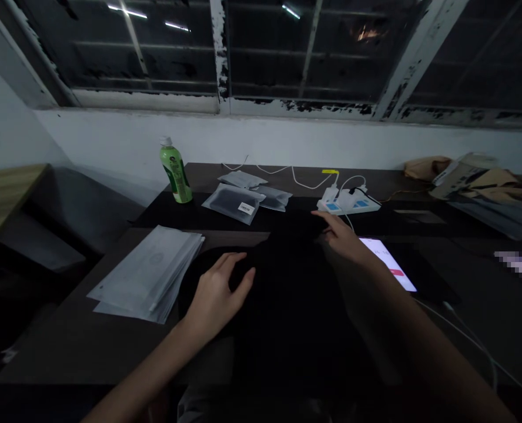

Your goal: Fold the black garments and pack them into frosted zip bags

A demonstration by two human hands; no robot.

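Note:
A large black piece of cloth (287,299), perhaps a garment, lies spread over the middle of the desk; its outline is hard to make out in the dim light. My left hand (219,291) is over its left part, thumb and fingers apart, holding nothing. My right hand (338,234) reaches toward the cloth's far right part, index finger stretched out and nothing visible in its grasp. Left of my left hand sits a stack of frosted plastic bags (150,267). Just beyond my right hand is a white power strip (349,201) with plugs in it.
Several packed pouches (232,201), one labelled, lie at the back beside a green bottle (175,173). A lit phone (388,264) rests right of my right hand, with white cables (459,332) nearby. Brown paper packaging (485,182) fills the back right corner.

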